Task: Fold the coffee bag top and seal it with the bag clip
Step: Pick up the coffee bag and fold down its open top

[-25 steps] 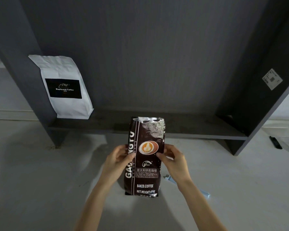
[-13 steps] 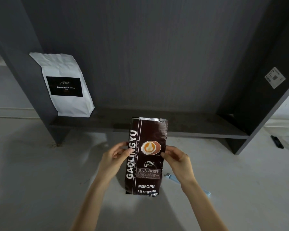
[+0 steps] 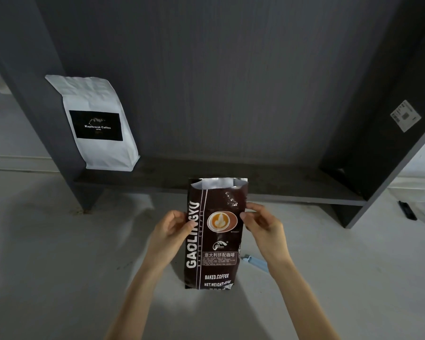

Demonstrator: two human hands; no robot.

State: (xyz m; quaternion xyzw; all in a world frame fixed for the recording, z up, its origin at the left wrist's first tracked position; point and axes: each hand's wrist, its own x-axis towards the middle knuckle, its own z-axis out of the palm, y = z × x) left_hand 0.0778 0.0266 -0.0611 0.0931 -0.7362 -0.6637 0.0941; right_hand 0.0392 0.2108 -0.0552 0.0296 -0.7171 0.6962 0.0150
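A dark brown coffee bag (image 3: 214,244) with white lettering stands upright on the light surface in the centre. Its top is unfolded and open, showing a silver foil lining. My left hand (image 3: 169,229) pinches the bag's left edge at mid-height. My right hand (image 3: 263,224) pinches the right edge at about the same height. A pale blue bag clip (image 3: 254,262) lies flat on the surface just right of the bag, partly hidden behind my right forearm.
A white coffee bag (image 3: 96,123) with a black label leans on the dark shelf (image 3: 280,187) at the back left. Dark side panels flank the shelf. A small black object (image 3: 407,209) lies far right on the surface.
The folded-down foil flap at the bag's top has been straightened up, so the top now stands tall and open. Both hands have slid slightly higher along the bag's edges.
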